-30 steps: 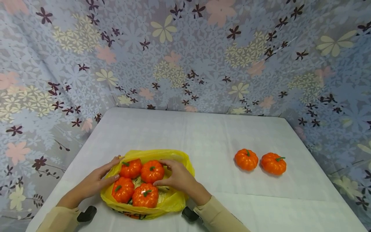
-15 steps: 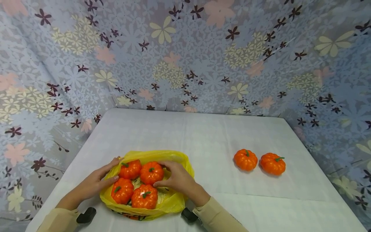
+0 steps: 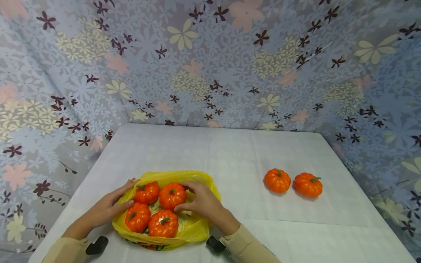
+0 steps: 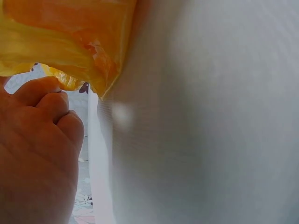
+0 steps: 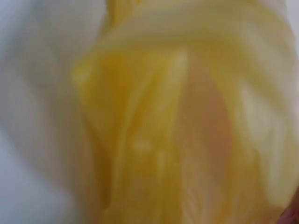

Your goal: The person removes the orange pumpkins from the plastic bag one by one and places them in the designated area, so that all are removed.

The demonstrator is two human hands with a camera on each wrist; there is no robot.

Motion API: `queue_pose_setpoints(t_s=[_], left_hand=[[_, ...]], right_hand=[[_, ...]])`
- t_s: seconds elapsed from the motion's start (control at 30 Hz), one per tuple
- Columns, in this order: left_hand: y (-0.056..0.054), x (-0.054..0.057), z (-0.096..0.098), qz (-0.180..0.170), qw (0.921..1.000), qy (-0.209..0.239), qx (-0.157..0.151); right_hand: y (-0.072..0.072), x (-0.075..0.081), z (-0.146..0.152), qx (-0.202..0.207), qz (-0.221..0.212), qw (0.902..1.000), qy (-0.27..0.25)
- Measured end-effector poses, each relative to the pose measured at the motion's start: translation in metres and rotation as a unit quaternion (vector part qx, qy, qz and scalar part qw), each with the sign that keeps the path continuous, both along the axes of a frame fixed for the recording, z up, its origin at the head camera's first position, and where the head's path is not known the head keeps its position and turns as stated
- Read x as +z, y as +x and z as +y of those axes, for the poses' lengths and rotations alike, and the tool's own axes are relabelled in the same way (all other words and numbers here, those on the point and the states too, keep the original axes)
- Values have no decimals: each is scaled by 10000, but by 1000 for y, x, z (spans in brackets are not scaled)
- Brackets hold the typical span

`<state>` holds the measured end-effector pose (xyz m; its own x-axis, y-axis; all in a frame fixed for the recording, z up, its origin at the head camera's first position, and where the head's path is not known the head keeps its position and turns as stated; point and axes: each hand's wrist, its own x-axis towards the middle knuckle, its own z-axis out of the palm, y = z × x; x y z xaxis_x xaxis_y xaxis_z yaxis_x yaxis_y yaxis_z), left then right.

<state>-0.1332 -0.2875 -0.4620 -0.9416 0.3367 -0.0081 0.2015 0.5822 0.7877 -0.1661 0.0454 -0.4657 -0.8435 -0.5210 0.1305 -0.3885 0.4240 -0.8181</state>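
Note:
A yellow plastic bag (image 3: 197, 229) lies spread on the table at the front left, its mouth facing up, with several small orange pumpkins inside. My left hand (image 3: 104, 207) holds the bag's left edge, thumb over the rim and fingers along the outside. In the left wrist view, that hand (image 4: 42, 126) shows its fingers curled at the yellow plastic. Inside the bag, my right hand (image 3: 204, 203) grips the back right pumpkin (image 3: 172, 196) between thumb and fingers. Yellow film fills most of the blurred right wrist view and hides the fingers there.
Two more orange pumpkins, one upright (image 3: 277, 180) and one with its stem pointing right (image 3: 307, 185), sit on the white-covered table (image 3: 230, 153) at the right. Flowered cloth (image 3: 210, 65) hangs behind the table and along both sides.

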Motion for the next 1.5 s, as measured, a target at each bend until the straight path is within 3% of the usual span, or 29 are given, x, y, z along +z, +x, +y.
queue_pose_setpoints(t_s=[0.3, 0.53, 0.93, 1.5], left_hand=[[0, -3, 2, -83, 9999, -55, 71], [-1, -2, 5, -33, 9999, -70, 70], [3, 1, 4, -88, 9998, -142, 124], [4, 2, 4, -8, 9998, -166, 96]], right_hand=[[3, 14, 8, 20, -84, 10000, -13], [6, 26, 17, -57, -130, 9992, -382], [-1, 34, 42, -667, 435, 9928, -897], [-12, 28, 87, -1786, 741, 9781, -773]])
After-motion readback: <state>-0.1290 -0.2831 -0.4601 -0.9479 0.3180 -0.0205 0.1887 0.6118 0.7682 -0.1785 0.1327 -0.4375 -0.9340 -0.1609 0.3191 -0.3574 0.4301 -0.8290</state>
